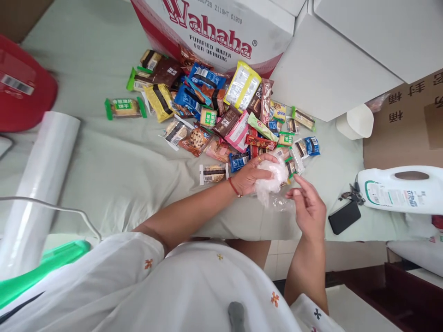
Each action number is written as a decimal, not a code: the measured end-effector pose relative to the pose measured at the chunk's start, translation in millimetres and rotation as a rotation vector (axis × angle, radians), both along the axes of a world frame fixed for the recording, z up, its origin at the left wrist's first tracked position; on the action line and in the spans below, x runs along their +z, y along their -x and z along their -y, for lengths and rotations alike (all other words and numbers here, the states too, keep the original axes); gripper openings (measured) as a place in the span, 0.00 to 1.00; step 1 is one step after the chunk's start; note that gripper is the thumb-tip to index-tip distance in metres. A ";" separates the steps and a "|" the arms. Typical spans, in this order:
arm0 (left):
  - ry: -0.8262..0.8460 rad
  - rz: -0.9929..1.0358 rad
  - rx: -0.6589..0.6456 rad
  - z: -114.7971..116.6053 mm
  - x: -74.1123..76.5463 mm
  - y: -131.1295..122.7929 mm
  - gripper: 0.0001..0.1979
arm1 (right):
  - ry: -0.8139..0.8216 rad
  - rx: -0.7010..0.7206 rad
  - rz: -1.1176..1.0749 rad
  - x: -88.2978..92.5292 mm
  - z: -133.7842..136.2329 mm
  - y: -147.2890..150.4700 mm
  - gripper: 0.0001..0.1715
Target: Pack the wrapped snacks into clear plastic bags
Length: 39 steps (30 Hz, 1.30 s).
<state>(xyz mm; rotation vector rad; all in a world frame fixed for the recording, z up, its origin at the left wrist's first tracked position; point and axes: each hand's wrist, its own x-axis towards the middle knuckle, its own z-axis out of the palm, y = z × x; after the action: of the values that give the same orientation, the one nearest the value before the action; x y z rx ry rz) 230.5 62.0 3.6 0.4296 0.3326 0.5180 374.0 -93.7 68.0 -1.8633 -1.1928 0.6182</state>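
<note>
A bunched-up clear plastic bag (272, 177) is in my left hand (249, 177), its fingers and thumb wrapped around it. The loose end of the bag hangs down toward my right hand (309, 207). That hand is just to the right, its index finger stretched out and apart from the thumb, with nothing visible in it. Whether the thumb touches the bag's thin edge I cannot tell. Beyond both hands lies a pile of wrapped snacks (221, 124) in many colours. A small packet of biscuits (213, 174) lies near my left wrist.
Behind the snacks stands a Wahaha water carton (221, 32). A roll of clear film (44, 175) and a red object (24, 87) are at left. At right are a black phone (344, 216), keys (353, 194), a white detergent bottle (401, 189) and a white cup (356, 122).
</note>
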 end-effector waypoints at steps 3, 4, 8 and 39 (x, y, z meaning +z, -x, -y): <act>-0.066 -0.055 0.059 1.8 2.8 -3.4 0.29 | -0.080 -0.077 -0.180 -1.1 22.7 20.1 0.36; -0.086 -0.070 0.076 2.7 3.7 -4.5 0.30 | -0.049 -0.061 -0.206 -4.1 27.2 28.4 0.41; -0.093 -0.081 0.060 8.4 5.7 -8.8 0.33 | 0.059 -0.162 -0.148 -22.0 31.2 51.3 0.25; -1.346 -0.335 -0.141 38.1 57.6 86.4 0.37 | -0.392 -0.487 -0.255 4.3 50.7 65.1 0.15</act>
<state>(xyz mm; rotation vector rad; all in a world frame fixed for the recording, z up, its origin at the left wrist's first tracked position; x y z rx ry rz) 144.1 23.8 61.2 1.8440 0.2285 0.4725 308.9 -144.4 72.3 -1.5958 -0.6054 0.3079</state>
